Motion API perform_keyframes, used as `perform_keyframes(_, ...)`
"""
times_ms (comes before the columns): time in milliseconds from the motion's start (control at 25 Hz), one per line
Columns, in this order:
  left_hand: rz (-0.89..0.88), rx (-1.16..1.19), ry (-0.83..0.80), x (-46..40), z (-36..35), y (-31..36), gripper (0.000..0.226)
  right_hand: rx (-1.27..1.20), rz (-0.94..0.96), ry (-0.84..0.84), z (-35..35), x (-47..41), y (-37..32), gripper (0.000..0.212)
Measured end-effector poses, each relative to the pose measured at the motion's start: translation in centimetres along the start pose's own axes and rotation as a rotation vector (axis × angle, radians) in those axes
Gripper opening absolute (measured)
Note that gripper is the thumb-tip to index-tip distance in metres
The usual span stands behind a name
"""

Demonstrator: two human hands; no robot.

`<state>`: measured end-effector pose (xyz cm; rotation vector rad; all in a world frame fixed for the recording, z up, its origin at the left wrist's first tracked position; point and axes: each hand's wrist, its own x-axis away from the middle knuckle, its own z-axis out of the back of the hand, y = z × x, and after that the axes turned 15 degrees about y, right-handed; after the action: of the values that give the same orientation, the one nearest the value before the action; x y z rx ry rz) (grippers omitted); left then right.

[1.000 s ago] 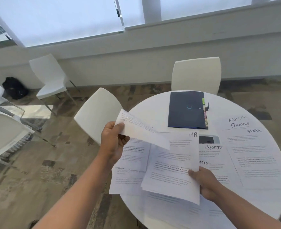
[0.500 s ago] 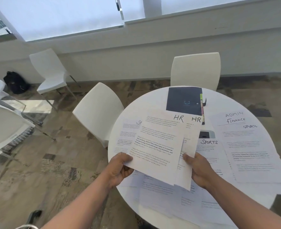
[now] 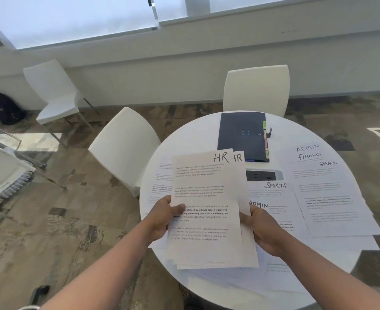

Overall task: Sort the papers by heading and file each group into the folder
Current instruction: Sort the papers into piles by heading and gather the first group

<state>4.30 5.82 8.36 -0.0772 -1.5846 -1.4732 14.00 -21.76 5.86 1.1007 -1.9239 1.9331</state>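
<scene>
Round table (image 3: 198, 139), hand-held HR papers (image 3: 207, 198)

The scene is lit by soft daylight from the blinds (image 3: 72, 19) across the top of the frame, which are nearly blown out to pale blue-white. The table (image 3: 198, 135) at centre right is rendered bright, with only faint shadows cast. A glare patch is seen on the floor (image 3: 39, 142) at the left. Straight lines are bowed toward the edges by the wide-angle lens. The handwritten headings are read clearly, while the small print on the papers (image 3: 203, 209) is perhaps softened by slight blur or compression.
</scene>
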Motion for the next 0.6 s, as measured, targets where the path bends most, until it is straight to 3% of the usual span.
perform_keyframes(320, -0.012, 0.107, -0.013, 1.0, -2.6, -2.8, 0.036, -0.172, -0.011, 0.111, 1.0, 2.0, 0.0, 0.035)
perform_keyframes(600, -0.025, 0.2, 0.032, 2.6, -4.0, -3.6, 0.032, -0.069, 0.078, 0.15, 0.1, 1.8, 1.0, 0.021)
